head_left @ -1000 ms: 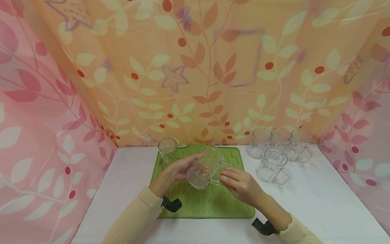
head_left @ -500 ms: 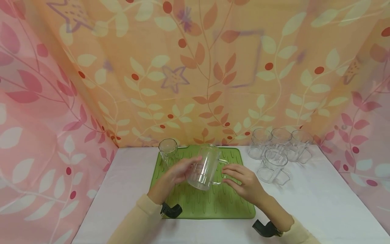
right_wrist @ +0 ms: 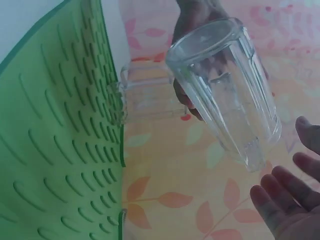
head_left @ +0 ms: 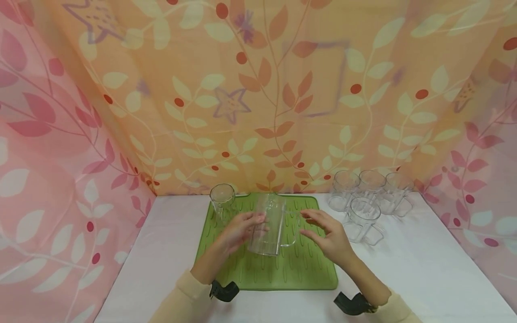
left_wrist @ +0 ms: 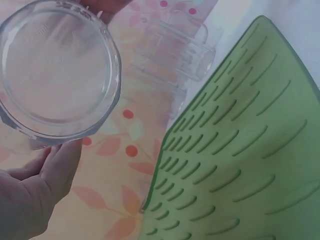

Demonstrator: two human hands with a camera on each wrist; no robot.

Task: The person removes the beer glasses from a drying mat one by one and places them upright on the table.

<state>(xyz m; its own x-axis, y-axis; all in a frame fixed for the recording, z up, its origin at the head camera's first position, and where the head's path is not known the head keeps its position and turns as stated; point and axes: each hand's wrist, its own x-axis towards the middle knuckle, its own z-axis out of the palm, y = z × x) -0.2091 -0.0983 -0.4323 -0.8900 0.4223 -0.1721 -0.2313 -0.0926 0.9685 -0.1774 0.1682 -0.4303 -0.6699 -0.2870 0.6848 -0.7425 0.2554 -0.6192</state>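
A clear glass mug (head_left: 268,235) is held over the green ribbed mat by my left hand (head_left: 237,231), which grips its body from the left. The mug leans slightly, base toward me, its handle pointing right. In the left wrist view the round mug base (left_wrist: 57,70) faces the camera, with the thumb side of the left hand (left_wrist: 35,195) below it. My right hand (head_left: 329,235) is beside the handle, fingers spread and relaxed. The right wrist view shows a gap between the fingers of the right hand (right_wrist: 287,200) and the mug (right_wrist: 227,100).
Another glass mug (head_left: 223,199) stands at the back left of the green mat (head_left: 299,276). Several clear mugs (head_left: 365,211) are grouped on the white tabletop (head_left: 428,269) at the right. A patterned cloth (head_left: 258,134) hangs behind and along both sides.
The mug has turned in my left hand to a more upright lean, its handle swinging right. My right hand has let go of the handle, opened and drawn slightly right.
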